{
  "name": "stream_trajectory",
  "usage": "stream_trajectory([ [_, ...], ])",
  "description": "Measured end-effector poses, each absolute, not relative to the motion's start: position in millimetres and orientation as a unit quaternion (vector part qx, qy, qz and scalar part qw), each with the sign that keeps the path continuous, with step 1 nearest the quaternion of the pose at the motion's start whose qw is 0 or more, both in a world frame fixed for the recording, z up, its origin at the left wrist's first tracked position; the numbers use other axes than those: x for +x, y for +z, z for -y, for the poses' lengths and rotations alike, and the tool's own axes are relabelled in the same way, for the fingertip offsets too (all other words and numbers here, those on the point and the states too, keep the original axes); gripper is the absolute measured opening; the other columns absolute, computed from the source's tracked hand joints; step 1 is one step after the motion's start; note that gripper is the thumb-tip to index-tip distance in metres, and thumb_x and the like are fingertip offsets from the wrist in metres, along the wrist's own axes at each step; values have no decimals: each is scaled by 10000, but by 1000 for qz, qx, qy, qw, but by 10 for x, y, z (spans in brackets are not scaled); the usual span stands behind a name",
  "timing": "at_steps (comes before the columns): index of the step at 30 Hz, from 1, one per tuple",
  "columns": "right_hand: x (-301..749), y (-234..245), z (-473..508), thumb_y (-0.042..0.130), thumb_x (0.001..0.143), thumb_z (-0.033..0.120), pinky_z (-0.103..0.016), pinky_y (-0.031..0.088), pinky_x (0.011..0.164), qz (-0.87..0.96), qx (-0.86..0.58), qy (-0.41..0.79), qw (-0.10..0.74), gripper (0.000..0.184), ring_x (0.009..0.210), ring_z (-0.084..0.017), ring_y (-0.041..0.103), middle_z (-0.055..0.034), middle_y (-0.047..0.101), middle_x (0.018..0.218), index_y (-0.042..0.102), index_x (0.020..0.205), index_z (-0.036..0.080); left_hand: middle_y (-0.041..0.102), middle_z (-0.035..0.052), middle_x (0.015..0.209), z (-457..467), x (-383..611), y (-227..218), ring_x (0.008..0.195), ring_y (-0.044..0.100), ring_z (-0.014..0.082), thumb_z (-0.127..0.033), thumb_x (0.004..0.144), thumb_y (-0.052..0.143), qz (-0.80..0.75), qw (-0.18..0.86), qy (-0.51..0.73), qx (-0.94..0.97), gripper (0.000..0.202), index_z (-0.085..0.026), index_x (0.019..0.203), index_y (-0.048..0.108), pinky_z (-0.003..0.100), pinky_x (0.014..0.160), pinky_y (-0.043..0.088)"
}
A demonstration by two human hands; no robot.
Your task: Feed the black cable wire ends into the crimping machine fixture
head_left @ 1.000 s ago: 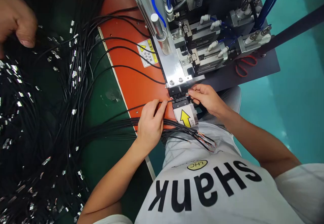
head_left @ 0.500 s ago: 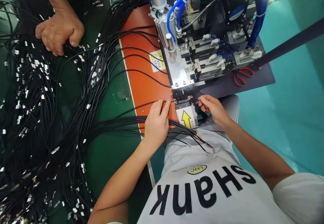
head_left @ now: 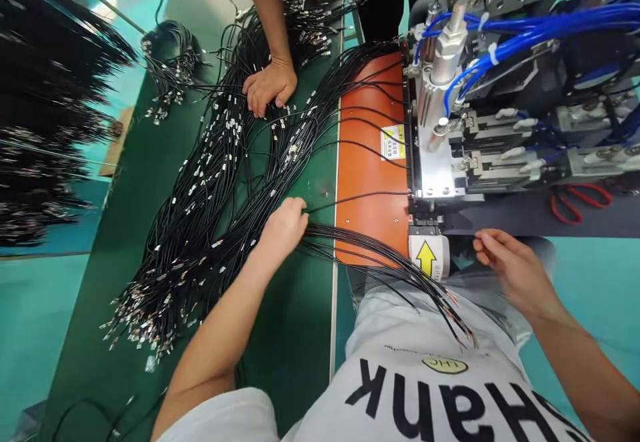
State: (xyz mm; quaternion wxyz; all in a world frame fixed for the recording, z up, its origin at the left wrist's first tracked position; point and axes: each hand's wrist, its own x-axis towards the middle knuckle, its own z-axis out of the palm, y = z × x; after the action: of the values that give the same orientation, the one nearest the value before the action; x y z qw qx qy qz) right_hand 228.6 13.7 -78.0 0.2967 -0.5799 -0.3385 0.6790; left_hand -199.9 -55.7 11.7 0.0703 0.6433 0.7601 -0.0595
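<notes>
My left hand (head_left: 284, 229) is closed over the green table, at the left end of a single black cable (head_left: 360, 197). That cable runs across the orange plate (head_left: 370, 182) into the clamp (head_left: 425, 222) at the machine's front. Just below this hand passes a bundle of black cables (head_left: 370, 239), whose stripped coloured wire ends (head_left: 453, 299) hang over my shirt. My right hand (head_left: 515, 272) is to the right of the clamp, apart from it, with thumb and forefinger pinched together. Whatever may be between those fingertips is too small to make out.
A machine (head_left: 440, 129) with blue air hoses (head_left: 545, 32) stands on the right. Several more cables lead into its side. Another person's hand (head_left: 273, 85) rests on the cable pile (head_left: 215, 155). Red-handled scissors (head_left: 580, 202) lie on the right. More cables (head_left: 45, 115) hang at far left.
My left hand has moved left from beside the clamp, off the orange plate to above the green table. My right hand has drawn away to the right. The camera view has swung left.
</notes>
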Motion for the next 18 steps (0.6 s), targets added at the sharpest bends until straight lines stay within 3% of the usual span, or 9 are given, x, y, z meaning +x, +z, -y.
stream_trajectory([
  [3,2301,-698,-149,755,827,438,-192,436,587,341,-583,676,295,243,665,-93,509,-4,615,853,709,948,232,619,98,934,425,-2340,24,858,633,238,-207,945,446,-759,73,-70,643,157,-167,929,597,357,803,504],
  [8,2245,-476,-144,718,854,467,-227,420,602,403,-593,634,290,236,655,-102,495,-3,619,851,696,931,246,601,134,1055,-261,-2195,-199,965,626,258,-218,972,388,-775,22,-26,632,201,-150,1041,564,370,838,477],
  [13,2218,-338,-99,686,873,491,-286,411,641,463,-582,610,273,248,662,-131,499,-19,628,846,688,923,249,600,141,1057,-632,-1945,-214,966,627,262,-181,957,402,-788,0,50,613,200,-131,1040,577,374,833,473],
  [16,2195,-260,-65,675,878,499,-301,422,653,486,-577,609,246,252,664,-140,503,-20,630,843,677,940,254,584,128,1133,-338,-1903,-18,987,609,242,-219,958,452,-736,52,84,669,219,-152,1140,554,363,850,476],
  [18,2165,-192,-43,654,893,501,-297,434,663,502,-568,615,218,251,664,-138,504,-16,625,834,664,939,254,602,94,1088,-27,-1906,134,990,591,226,-254,959,485,-654,151,55,740,199,-188,1130,562,352,865,475],
])
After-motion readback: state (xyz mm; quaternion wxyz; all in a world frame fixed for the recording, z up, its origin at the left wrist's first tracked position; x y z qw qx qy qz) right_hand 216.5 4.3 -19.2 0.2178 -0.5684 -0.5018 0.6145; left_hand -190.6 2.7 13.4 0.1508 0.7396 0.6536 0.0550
